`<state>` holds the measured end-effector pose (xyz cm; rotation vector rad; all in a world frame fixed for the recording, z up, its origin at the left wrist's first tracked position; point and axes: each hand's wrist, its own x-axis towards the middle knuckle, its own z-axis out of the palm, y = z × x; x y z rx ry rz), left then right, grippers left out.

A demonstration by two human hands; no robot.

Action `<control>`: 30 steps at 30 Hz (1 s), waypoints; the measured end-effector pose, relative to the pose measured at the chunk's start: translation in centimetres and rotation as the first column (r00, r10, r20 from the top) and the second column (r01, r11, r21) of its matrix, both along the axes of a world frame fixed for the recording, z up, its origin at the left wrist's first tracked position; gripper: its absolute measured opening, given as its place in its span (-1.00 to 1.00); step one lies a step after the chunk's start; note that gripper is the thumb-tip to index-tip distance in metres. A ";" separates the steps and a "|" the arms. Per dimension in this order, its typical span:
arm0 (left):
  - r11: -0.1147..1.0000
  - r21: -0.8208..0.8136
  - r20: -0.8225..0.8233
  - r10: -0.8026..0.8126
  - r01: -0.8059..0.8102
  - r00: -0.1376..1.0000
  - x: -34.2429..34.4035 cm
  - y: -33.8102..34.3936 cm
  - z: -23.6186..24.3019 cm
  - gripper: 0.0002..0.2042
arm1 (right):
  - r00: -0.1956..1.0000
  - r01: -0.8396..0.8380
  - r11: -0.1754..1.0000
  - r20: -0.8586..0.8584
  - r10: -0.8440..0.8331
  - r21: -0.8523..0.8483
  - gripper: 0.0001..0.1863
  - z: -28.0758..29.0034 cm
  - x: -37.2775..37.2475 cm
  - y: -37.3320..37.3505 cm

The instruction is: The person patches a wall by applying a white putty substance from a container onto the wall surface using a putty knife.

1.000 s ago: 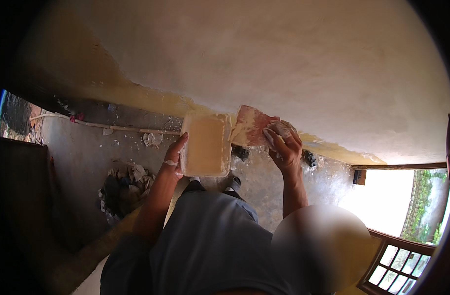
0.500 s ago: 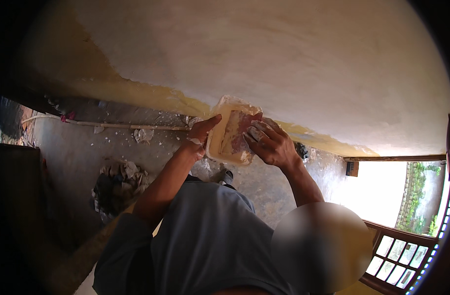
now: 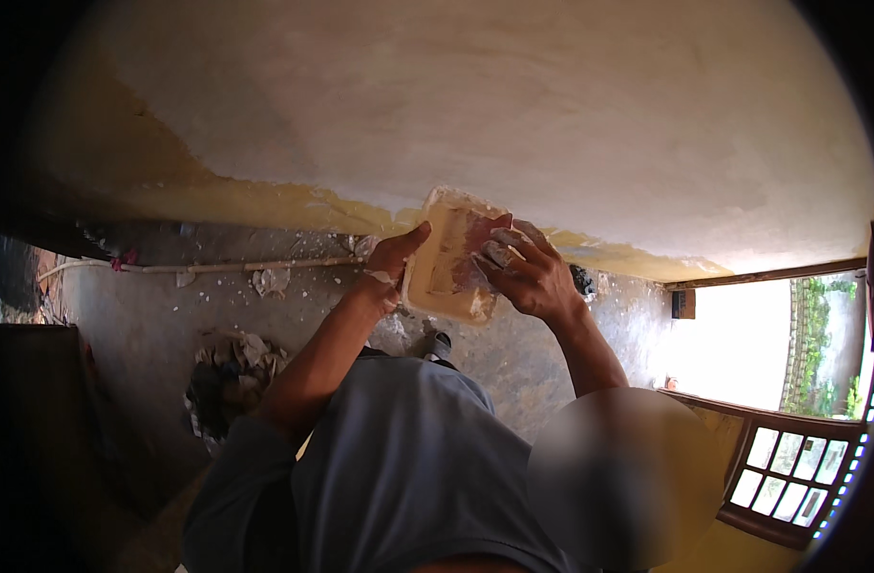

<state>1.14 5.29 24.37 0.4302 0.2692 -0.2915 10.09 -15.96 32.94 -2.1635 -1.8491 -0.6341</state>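
My left hand (image 3: 391, 265) grips the left side of a cream rectangular plastic tub (image 3: 418, 291), its thumb over the rim. Pale putty smears the tub's inside and edges. My right hand (image 3: 537, 277), its fingers coated with putty, is closed on a flat reddish scraper (image 3: 477, 239). The scraper is tilted inside the tub, toward its right side; the fingers hide part of it. Both hands are in front of my body, close to a wall (image 3: 513, 105) with a pale, smoothed coat over yellow paint.
A long pale pole (image 3: 255, 265) lies on the splattered grey floor (image 3: 131, 315) along the wall's foot. Crumpled sacks (image 3: 232, 377) are heaped at the left. A dark bundle (image 3: 582, 280) sits by the wall. At the right is a bright doorway (image 3: 733, 344) beside a paned wooden window (image 3: 781, 477).
The view has turned slightly, so floor and wall have shifted in the picture. The scraper has moved a little within the tub. Both hands keep their hold.
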 end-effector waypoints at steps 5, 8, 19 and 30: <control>1.000 -0.025 0.109 0.009 -0.007 0.994 0.2 -0.5 0.7 -0.40 | 0.997 0.012 1.000 -0.077 -0.011 0.007 -0.71 0.2 -0.1 -0.1; 0.998 0.042 0.018 0.050 -0.050 0.999 -0.1 -0.2 0.1 -0.40 | 0.998 0.044 0.993 -0.038 -0.048 -0.107 -0.72 3.5 0.1 -0.8; 0.999 0.044 0.093 0.004 -0.008 0.996 0.2 -0.7 0.5 -0.51 | 0.997 -0.026 0.982 -0.082 0.011 -0.184 -0.73 2.6 0.0 1.0; 1.000 0.001 0.067 0.026 -0.026 0.997 0.2 -0.1 -1.1 -0.38 | 0.990 -0.061 0.968 -0.141 0.028 -0.243 -0.77 2.6 0.0 0.9</control>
